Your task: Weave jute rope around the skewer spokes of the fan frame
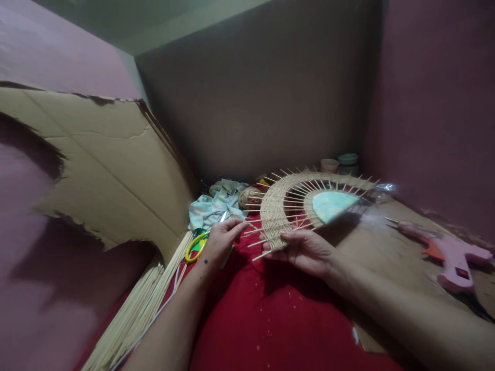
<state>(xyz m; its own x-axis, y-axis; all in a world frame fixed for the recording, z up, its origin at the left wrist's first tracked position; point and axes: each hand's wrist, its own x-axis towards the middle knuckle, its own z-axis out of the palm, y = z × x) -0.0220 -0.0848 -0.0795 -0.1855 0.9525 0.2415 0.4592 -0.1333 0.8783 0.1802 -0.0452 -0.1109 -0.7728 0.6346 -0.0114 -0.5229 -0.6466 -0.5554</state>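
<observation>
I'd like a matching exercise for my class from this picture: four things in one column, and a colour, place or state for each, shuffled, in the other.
Things
1. Glue gun
2. Scissors
3. Right hand
4. Torn cardboard sheet

Descriptions
A. Yellow-handled, beside the left hand
B. In front of the pink wall on the left
C. Pink, with an orange trigger
D. Holding the lower end of the woven semicircular piece

Right pairs: 1-C, 2-A, 3-D, 4-B
</observation>
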